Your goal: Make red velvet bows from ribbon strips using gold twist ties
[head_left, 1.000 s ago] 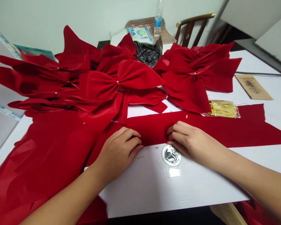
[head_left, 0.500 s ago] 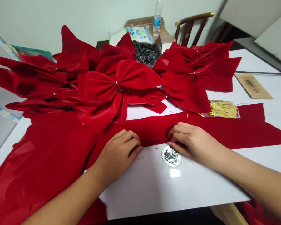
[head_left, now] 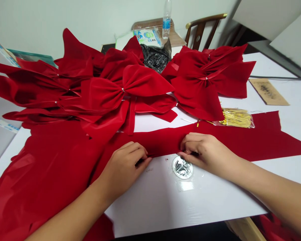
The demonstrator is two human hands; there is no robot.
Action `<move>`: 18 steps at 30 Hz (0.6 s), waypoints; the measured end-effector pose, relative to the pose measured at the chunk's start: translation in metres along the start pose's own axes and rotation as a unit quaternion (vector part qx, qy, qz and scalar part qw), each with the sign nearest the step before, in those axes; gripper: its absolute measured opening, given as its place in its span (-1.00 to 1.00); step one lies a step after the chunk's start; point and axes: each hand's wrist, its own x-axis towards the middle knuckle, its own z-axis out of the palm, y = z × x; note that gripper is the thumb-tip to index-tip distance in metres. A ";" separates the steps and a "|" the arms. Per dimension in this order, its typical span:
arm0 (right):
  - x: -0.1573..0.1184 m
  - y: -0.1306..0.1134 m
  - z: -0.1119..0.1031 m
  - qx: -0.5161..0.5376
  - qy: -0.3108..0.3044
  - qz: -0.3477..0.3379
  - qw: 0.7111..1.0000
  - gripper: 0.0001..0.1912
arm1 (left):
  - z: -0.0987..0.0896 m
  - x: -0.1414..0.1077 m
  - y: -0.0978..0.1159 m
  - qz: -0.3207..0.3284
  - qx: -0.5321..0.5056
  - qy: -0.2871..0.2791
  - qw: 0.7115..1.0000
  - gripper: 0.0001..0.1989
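Note:
A long red fabric strip (head_left: 243, 142) lies across the table, its near edge between my two hands. My left hand (head_left: 129, 164) pinches that edge with thumb and fingertips, left of centre. My right hand (head_left: 203, 149) has its fingers curled and closed on the same edge, farther right. Between them the strip is narrower, its near edge looking folded. Just below my right fingertips a round silver disc (head_left: 182, 167) sits on the table. Beyond the strip lie several red bows (head_left: 147, 80), gathered at their middles by small ties.
A bundle of gold twist ties (head_left: 237, 117) in clear wrap rests on the strip's far edge. Loose red fabric (head_left: 47, 174) covers the table's left side. Farther back are a black plastic bag (head_left: 157, 58), a water bottle (head_left: 166, 23), a brown card (head_left: 269, 91) and a wooden chair (head_left: 200, 31).
The strip's far edge between my hands has come slightly toward me, baring more of a gold tie beside it. Both hands keep their hold; the whole view has shifted a little.

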 end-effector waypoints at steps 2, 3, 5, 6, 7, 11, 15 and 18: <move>0.001 0.000 -0.001 0.014 0.003 0.018 1.000 -0.64 | -0.001 0.001 0.000 -0.028 0.003 0.000 1.000 -0.79; 0.001 0.000 -0.002 0.015 0.004 0.028 0.999 -0.63 | -0.002 0.001 0.000 -0.042 0.010 -0.003 0.999 -0.79; 0.001 -0.002 -0.003 0.007 0.002 0.041 0.999 -0.67 | -0.002 0.001 0.001 -0.060 0.027 -0.013 0.998 -0.85; 0.002 -0.003 -0.003 0.001 0.001 0.042 0.999 -0.74 | -0.002 0.001 0.001 -0.059 0.033 -0.019 0.997 -0.89; 0.001 -0.004 -0.003 -0.006 0.001 0.038 0.999 -0.82 | -0.002 0.001 0.001 -0.054 0.038 -0.025 0.997 -0.90; 0.000 -0.007 -0.001 -0.061 -0.014 0.012 0.998 -0.85 | 0.000 -0.001 0.000 -0.031 0.044 -0.040 0.998 -0.83; 0.000 -0.008 -0.001 -0.098 -0.014 0.000 0.995 -0.80 | 0.000 0.000 0.000 -0.012 0.020 -0.023 0.999 -0.85; 0.001 -0.009 -0.001 -0.095 0.008 -0.035 0.995 -0.82 | -0.001 0.001 0.001 0.003 0.023 -0.009 1.000 -0.87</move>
